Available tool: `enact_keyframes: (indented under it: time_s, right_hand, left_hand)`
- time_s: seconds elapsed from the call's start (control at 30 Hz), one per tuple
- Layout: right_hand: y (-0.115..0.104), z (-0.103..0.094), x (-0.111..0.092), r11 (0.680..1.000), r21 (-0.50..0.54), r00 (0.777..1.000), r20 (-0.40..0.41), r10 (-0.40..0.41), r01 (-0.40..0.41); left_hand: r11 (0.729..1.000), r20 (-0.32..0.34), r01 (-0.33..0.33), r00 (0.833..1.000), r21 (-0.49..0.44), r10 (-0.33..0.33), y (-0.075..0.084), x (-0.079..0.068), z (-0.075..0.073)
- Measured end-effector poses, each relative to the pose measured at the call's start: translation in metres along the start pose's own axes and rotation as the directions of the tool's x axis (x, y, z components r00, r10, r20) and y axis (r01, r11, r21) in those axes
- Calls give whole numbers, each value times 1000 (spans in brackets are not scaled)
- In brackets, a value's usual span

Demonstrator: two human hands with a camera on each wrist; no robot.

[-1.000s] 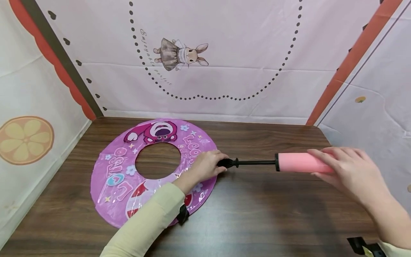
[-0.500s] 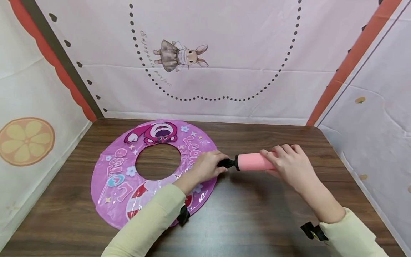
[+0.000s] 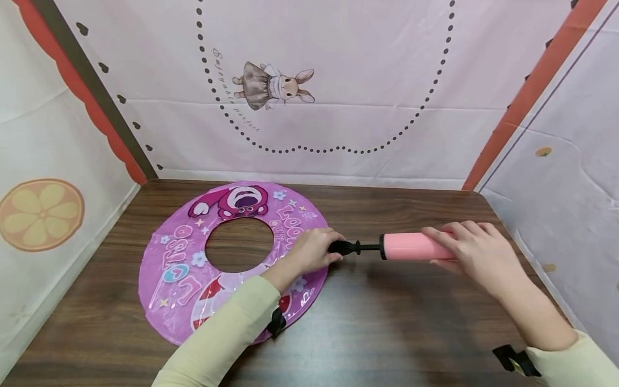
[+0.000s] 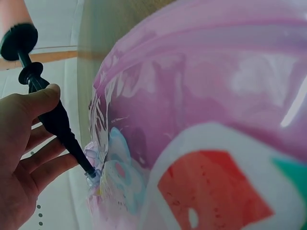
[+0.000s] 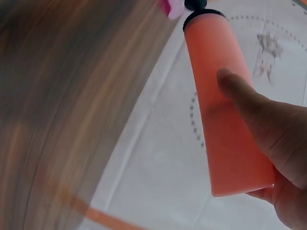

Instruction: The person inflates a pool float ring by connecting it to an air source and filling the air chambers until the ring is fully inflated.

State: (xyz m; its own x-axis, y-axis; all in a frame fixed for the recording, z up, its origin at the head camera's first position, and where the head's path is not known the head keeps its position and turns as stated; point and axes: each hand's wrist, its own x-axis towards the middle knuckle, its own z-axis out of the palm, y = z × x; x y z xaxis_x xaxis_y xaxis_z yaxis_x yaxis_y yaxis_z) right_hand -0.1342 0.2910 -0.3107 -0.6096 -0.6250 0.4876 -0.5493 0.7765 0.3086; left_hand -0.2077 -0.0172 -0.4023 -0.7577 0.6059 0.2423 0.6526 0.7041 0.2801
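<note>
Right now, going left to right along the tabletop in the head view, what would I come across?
Purple inflatable ring, left hand reaching past the ring's right edge, black nozzle, thin black rod, pink pump barrel, right hand gripping that barrel.

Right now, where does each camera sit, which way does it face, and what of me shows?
Head: on your head, facing forward and down at the purple ring and pink pump; your left hand, right hand and sleeves show.
Left wrist: on that wrist, facing the pump's black end and the ring up close; your left hand shows.
Right wrist: on that wrist, facing along the pump's pink barrel, with table and printed cloth behind; your right hand shows.
Shared: head and right wrist share the barrel and printed rabbit.
</note>
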Motion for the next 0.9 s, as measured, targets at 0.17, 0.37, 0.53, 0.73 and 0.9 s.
enact_keyframes:
  time_s: [0.17,0.37,0.53,0.73,0.9]
  right_hand:
    - [27,-25,-23,995,21,995,35,93,-94]
    - [39,-38,-35,992,11,992,-8,125,-125]
    - [19,-25,-19,997,36,997,-28,66,-65]
    - [-13,3,4,999,-20,1000,-13,-27,26]
    - [-30,16,16,997,-66,999,3,-50,50]
  left_hand:
    - [1000,18,10,1000,11,-10,1,0,-2]
    - [999,11,31,999,-22,-31,0,1,0]
    - [997,19,54,998,-60,-53,0,1,0]
    - [995,25,48,999,-87,-46,2,2,0]
    - [994,18,42,999,-98,-40,2,1,0]
